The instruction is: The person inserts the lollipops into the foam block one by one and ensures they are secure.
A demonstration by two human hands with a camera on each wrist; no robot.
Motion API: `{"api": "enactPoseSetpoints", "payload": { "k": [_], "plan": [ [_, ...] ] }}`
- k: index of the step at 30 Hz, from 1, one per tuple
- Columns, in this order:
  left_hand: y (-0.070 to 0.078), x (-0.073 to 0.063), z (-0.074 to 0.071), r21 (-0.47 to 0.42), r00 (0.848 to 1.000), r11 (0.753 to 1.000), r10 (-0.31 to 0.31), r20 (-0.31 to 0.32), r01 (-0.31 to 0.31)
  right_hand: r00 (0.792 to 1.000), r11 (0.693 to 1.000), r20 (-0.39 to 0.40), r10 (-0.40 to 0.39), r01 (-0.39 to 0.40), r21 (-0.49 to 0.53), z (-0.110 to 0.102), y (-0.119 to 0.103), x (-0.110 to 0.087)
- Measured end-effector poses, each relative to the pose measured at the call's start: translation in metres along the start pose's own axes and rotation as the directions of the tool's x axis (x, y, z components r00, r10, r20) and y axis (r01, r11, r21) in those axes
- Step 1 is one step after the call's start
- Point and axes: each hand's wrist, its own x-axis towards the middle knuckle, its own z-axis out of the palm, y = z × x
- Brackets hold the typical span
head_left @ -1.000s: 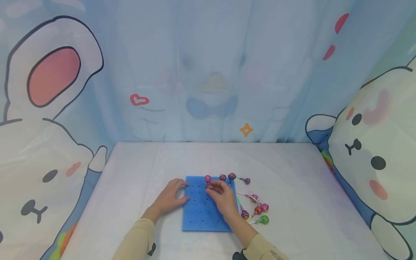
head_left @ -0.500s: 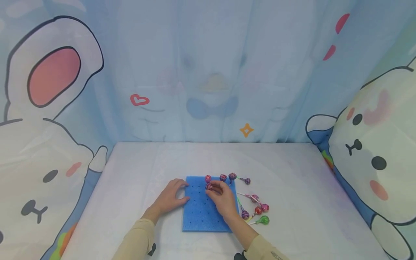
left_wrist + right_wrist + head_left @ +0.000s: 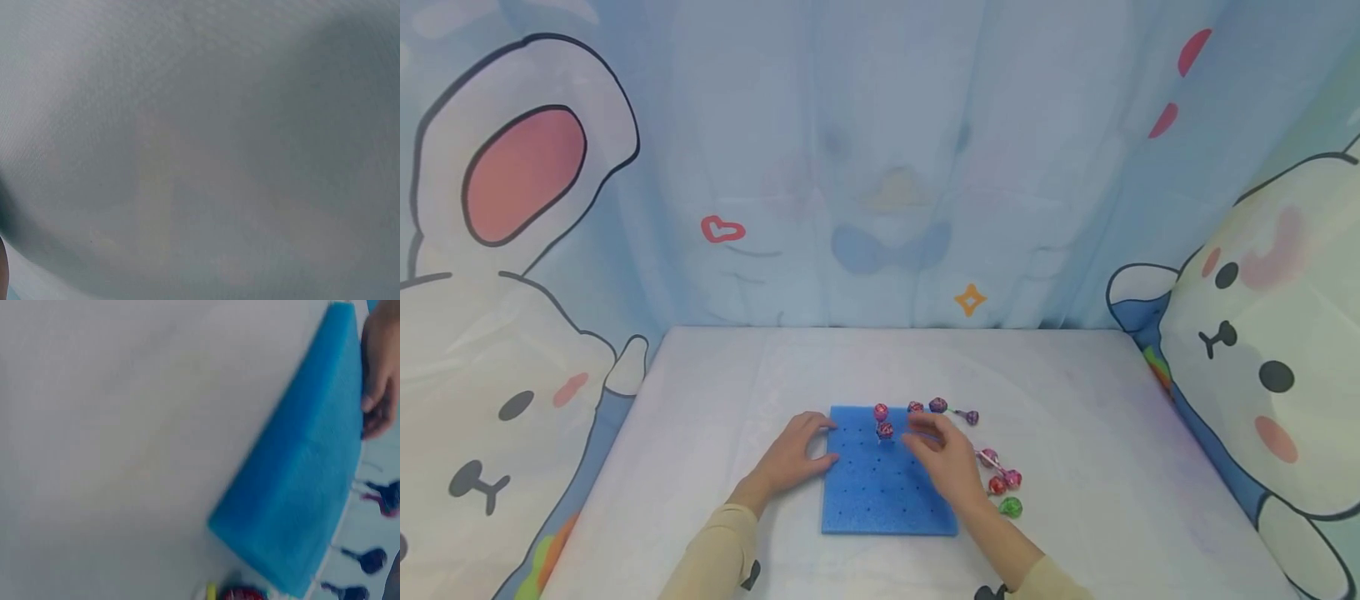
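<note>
A blue foam board dotted with small holes lies on the table. My left hand rests at its left edge, thumb and fingers spread apart along the side. Near the back of the board a dark red lollipop stands on its stick, just in front of a pinkish-red lollipop. Two more, a dark red lollipop and a purple lollipop, stand along the back right. My right hand hovers over the board's right side, fingers loosely bent and apart from the standing lollipops, holding nothing visible.
Loose lollipops lie right of the board: a purple one behind, a pink one, a red one and a green one. My right arm covers some sticks. A printed curtain hangs behind the table.
My right hand has let go of the dark red lollipop and drawn away to the right, leaving it standing in the board. My left hand has stayed at the left edge.
</note>
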Motion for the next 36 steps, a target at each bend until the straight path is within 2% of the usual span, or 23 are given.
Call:
{"api": "enactPoseSetpoints", "payload": {
  "k": [3, 7, 11, 16, 20, 24, 28, 32, 36],
  "plan": [
    [0.0, 0.0, 0.0, 0.002, 1.0, 1.0, 0.006, 0.0, -0.006, 0.999, 1.0, -0.035, 0.011, -0.011, -0.007, -0.021, -0.006, 0.006],
    [0.001, 0.001, -0.001, 0.003, 1.0, 1.0, 0.004, 0.004, -0.004, 0.991, 0.998, -0.129, 0.031, -0.038, -0.05, -0.053, -0.009, 0.021],
    [0.001, 0.0, -0.001, 0.0, 1.0, 1.0, 0.005, -0.003, -0.005, 0.975, 0.987, -0.215, 0.057, -0.087, -0.132, -0.083, 0.001, 0.038],
    [0.0, 0.0, -0.001, -0.005, 1.0, 1.0, 0.016, -0.005, -0.016, 0.962, 0.966, -0.216, 0.168, -0.204, -0.158, -0.105, 0.021, 0.048],
    [-0.002, 0.001, 0.0, -0.003, 1.0, 1.0, 0.019, 0.0, -0.019, 0.95, 0.937, -0.179, 0.255, -0.288, -0.199, -0.108, 0.036, 0.05],
    [-0.003, 0.001, 0.001, 0.002, 1.0, 1.0, 0.019, -0.001, -0.019, 0.942, 0.906, -0.135, 0.308, -0.334, -0.261, -0.103, 0.049, 0.055],
    [-0.003, 0.001, 0.0, -0.007, 1.0, 1.0, 0.029, -0.008, -0.029, 0.941, 0.889, -0.081, 0.33, -0.338, -0.308, -0.097, 0.06, 0.059],
    [-0.003, 0.001, 0.0, 0.0, 0.999, 0.999, 0.033, -0.005, -0.033, 0.933, 0.864, -0.07, 0.354, -0.354, -0.359, -0.092, 0.065, 0.061],
    [-0.002, 0.0, 0.0, 0.003, 1.0, 1.0, 0.021, 0.004, -0.021, 0.937, 0.851, -0.078, 0.341, -0.343, -0.398, -0.088, 0.067, 0.062]
  ]
}}
